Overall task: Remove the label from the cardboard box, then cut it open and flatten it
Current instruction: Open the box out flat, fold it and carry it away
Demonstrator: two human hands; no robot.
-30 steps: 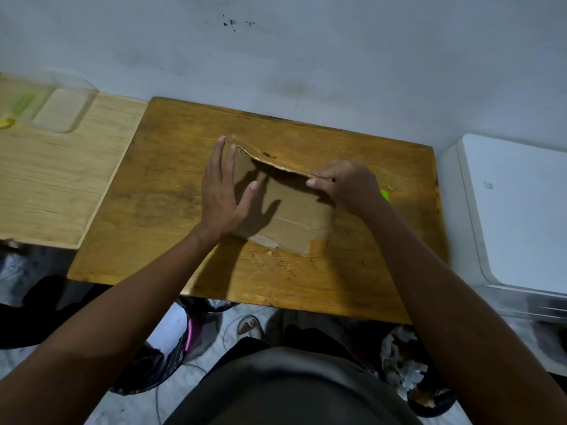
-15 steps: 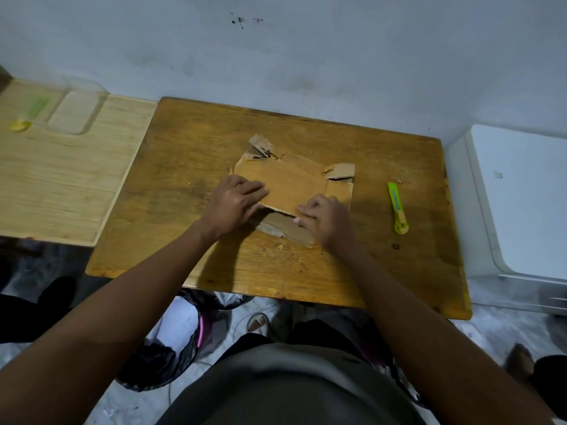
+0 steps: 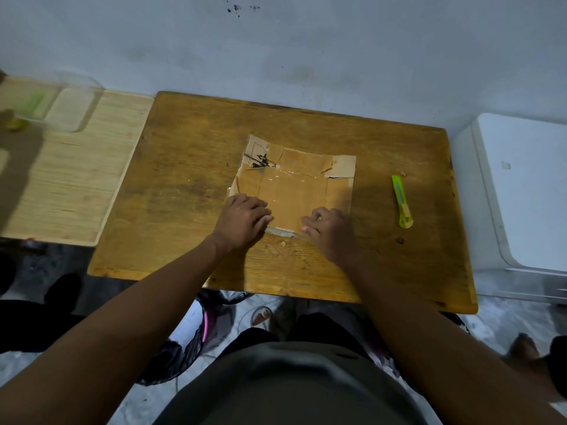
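1. While both bare arms reach forward over the table's near edge, the flattened brown cardboard box point(image 3: 294, 185) lies spread out near the middle of the worn, orange-brown wooden table point(image 3: 184, 185), its near edge under the two hands.
2. The left hand point(image 3: 242, 220) rests palm down on the near-left corner of the cardboard, fingers curled loosely together and pointing right; it presses on the sheet rather than gripping it.
3. The right hand point(image 3: 329, 228) sits on the near-right part of the cardboard, knuckles up, fingers bent toward the near edge; whether the fingertips pinch that edge or only press on it, I cannot tell.
4. The hands are apart, with a bare strip of cardboard between them.
5. Beyond the hands the sheet extends away toward the wall, with a shiny band of clear tape point(image 3: 288, 176) across it and a black printed mark point(image 3: 260, 161) on the far-left flap.
6. A lime-green utility knife point(image 3: 402, 201) lies on the table to the right of the cardboard, well apart from the right hand, untouched.
7. A pale wooden tray-like board point(image 3: 70, 185) adjoins the table on the left, and a white appliance point(image 3: 521, 191) stands on the right.
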